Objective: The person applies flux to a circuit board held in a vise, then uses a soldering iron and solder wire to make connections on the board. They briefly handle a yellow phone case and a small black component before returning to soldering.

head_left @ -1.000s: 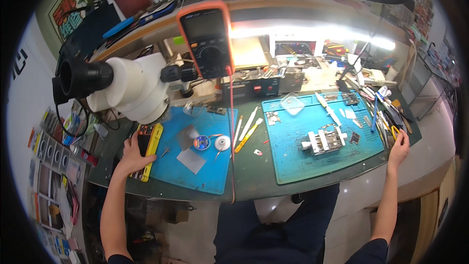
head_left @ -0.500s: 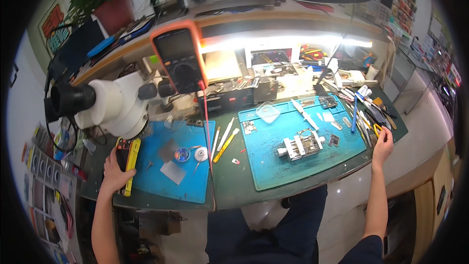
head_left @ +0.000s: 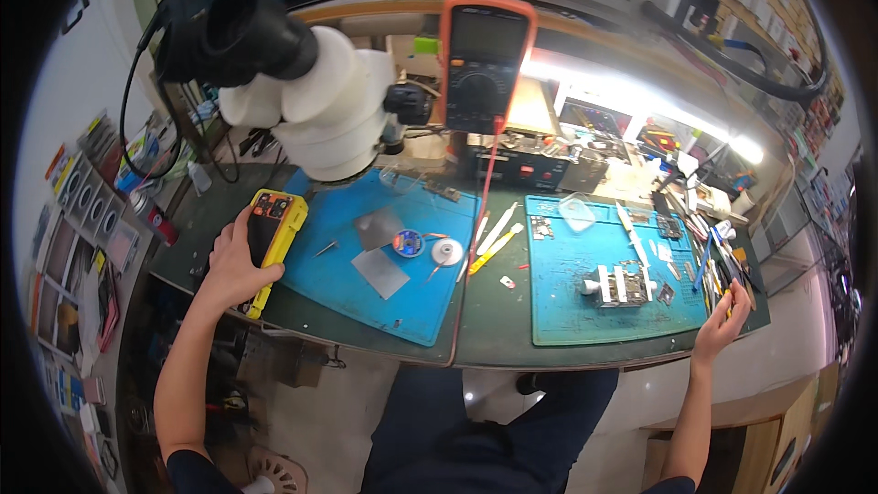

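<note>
My left hand (head_left: 240,263) is closed around a yellow-and-black handheld meter (head_left: 276,236), thumb along its right side, at the left edge of the left blue mat (head_left: 320,285). On the far right, my right hand (head_left: 718,327) pinches a yellow-handled tool (head_left: 729,303) at the pile of hand tools. Its working end cannot be made out. Left of that hand, a metal clamp fixture (head_left: 622,286) holding a circuit board stands on the right blue mat (head_left: 567,329). A solder-wick spool (head_left: 408,243) and a white spool (head_left: 446,252) sit on the left mat.
A white microscope (head_left: 329,101) overhangs the left mat. An orange multimeter (head_left: 485,64) stands at the shelf, its red lead (head_left: 476,238) hanging across the bench between the mats. White and yellow hand tools (head_left: 495,249) lie beside it. A clear plastic box (head_left: 576,212) rests on the right mat.
The view has turned left, so the bench appears further right. My left hand stays on the yellow-and-black meter, and my right hand stays at the yellow-handled tool.
</note>
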A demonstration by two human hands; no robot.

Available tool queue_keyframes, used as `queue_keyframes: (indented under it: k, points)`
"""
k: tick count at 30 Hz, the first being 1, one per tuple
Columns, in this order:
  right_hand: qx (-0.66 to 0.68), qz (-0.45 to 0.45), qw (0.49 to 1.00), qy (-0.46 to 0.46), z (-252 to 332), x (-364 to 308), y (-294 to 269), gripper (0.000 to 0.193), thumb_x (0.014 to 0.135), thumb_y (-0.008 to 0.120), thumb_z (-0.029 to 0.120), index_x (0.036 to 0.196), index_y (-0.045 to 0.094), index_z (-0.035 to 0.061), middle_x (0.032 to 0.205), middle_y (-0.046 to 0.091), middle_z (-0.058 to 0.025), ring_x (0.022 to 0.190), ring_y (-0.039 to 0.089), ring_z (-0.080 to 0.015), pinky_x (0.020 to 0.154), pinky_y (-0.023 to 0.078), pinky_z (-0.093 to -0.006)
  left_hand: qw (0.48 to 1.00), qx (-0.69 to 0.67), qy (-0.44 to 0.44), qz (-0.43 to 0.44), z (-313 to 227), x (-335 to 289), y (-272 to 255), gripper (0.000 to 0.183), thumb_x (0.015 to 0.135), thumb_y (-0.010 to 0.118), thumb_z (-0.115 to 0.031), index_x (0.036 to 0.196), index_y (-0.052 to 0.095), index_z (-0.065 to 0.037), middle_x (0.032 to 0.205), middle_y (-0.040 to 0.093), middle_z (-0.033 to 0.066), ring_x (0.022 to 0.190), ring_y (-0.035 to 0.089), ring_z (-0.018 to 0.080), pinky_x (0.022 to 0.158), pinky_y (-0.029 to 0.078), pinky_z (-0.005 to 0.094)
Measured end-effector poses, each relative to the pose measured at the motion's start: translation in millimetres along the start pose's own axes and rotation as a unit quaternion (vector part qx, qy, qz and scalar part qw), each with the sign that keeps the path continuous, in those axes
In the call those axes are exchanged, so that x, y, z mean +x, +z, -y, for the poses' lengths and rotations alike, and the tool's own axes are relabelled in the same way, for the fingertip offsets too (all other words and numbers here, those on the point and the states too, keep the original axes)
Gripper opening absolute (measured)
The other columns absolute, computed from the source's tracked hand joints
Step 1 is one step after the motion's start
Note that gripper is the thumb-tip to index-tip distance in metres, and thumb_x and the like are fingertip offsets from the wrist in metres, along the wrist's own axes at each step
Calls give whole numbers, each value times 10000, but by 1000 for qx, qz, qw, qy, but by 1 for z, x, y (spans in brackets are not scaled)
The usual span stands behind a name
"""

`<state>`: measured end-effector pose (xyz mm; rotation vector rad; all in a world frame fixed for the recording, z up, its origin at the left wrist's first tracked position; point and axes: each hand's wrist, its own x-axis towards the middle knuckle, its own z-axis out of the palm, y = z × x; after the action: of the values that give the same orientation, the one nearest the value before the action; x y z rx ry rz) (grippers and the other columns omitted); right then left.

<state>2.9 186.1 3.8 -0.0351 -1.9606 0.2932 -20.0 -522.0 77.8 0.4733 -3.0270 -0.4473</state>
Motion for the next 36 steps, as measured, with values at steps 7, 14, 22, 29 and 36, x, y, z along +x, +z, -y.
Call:
queue_keyframes:
  k: [7,14,22,29,36]
  points:
    - [211,161,929,-259,182,28,28,254,849,637,7,1102,641,-10,1047,634,-140,971,605,-253,829,461,-354,1000,10,14,9,31,-44,-20,1075,674,760,-330,1559,199,-89,1445,384,273,1341,383,442,1146,296,505]
    - [280,389,804,-353,367,28,115,269,852,617,88,1097,666,-13,1199,597,-181,1040,602,-309,867,501,-408,1000,-2,-1,8,47,-62,-20,1075,664,784,-324,1547,217,-92,1438,377,273,1337,377,453,1139,305,506]
    - [15,423,871,-249,374,27,212,458,977,527,333,1131,621,-88,1294,529,-237,1098,542,-329,935,436,-419,999,-35,-7,8,58,-100,-26,1089,640,781,-304,1549,222,-89,1480,341,275,1382,334,453,1156,285,488]
    - [-12,436,875,-210,384,31,236,533,1011,415,417,1104,666,-44,1289,557,-227,1181,522,-351,998,427,-445,998,-48,42,1,50,-89,-21,1090,649,786,-291,1549,211,-77,1469,346,262,1372,338,445,1149,286,490]
    - [-50,481,844,-232,377,31,281,424,979,400,283,960,699,-17,1182,629,-217,1001,649,-349,759,555,-470,995,-72,75,-8,34,-35,-5,1081,657,775,-317,1548,210,-80,1425,380,255,1326,368,434,1124,295,508]
